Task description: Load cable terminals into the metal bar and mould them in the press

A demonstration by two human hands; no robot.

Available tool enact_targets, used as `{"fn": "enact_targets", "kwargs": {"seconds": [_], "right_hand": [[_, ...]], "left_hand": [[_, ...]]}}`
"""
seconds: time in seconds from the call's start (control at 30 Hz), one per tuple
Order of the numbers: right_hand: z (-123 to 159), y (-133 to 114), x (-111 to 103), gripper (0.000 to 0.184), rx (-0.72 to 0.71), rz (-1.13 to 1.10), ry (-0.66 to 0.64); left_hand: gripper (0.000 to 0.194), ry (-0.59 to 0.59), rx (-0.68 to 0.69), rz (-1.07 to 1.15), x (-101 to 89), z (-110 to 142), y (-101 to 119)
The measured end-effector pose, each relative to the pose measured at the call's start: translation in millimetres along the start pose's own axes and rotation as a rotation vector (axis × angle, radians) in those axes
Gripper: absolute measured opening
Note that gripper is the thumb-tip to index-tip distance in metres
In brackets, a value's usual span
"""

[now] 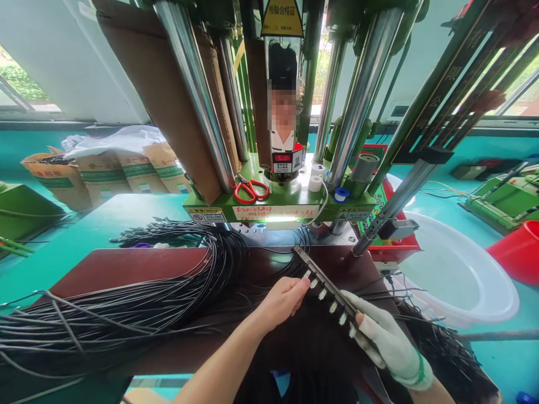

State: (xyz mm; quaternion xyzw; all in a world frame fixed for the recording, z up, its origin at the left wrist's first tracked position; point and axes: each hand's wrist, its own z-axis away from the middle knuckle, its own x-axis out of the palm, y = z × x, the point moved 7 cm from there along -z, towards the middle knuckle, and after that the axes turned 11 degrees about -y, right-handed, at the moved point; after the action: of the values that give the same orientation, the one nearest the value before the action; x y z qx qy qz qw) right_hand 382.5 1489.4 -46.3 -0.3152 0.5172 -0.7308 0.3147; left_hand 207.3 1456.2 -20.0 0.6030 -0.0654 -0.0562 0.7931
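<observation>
from where i'm standing, the person's two hands are held above the bench (96,224), both gripping a black bar (326,286) set with a row of small metal tips. the bare left hand (282,303) is closed on the bar's upper part, and the right hand (389,348), in a white glove (with a green band near the wrist), holds its lower end. the bar sits just in front of the moulding press (197,95), above a dark red mat (126,266) heaped with thin black cables (126,320). i can't tell from here whether any cables are fixed to the bar.

the exposed tips look like the weak spot: a slipping grip or a knock against the press could bend one or work it loose. the loose cables could also snag a wrist or the bar, and a hard tug might drag the heap toward the press. red-handled scissors (251,191) lie on the press base, where a swinging cable could knock them off. a hand reaching under the press while it closes could be badly crushed. a white basin (455,269) sits off to the right.
</observation>
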Motion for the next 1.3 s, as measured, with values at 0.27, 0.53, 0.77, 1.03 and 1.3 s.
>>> {"fn": "enact_targets", "kwargs": {"seconds": [0.27,0.53,0.77,1.03,1.3], "right_hand": [[2,-6,2,0.06,-0.003,-0.022,0.012],[2,-5,1,0.061,0.01,-0.033,0.021],[1,0,0,0.058,0.001,-0.008,-0.001],[2,-10,7,0.049,-0.103,0.126,0.023],[29,-2,10,0.051,-0.138,-0.052,0.154]], "left_hand": [[0.05,-0.174,0.04,0.196,2.2,0,-5],[0.051,-0.148,0.042,0.172,1.9,2,-5],[0.05,-0.114,0.022,0.129,0.9,1,-8],[0.052,-0.153,0.03,0.207,1.5,3,-14],[0.058,-0.316,0.03,0.327,16.6,9,4]]}}
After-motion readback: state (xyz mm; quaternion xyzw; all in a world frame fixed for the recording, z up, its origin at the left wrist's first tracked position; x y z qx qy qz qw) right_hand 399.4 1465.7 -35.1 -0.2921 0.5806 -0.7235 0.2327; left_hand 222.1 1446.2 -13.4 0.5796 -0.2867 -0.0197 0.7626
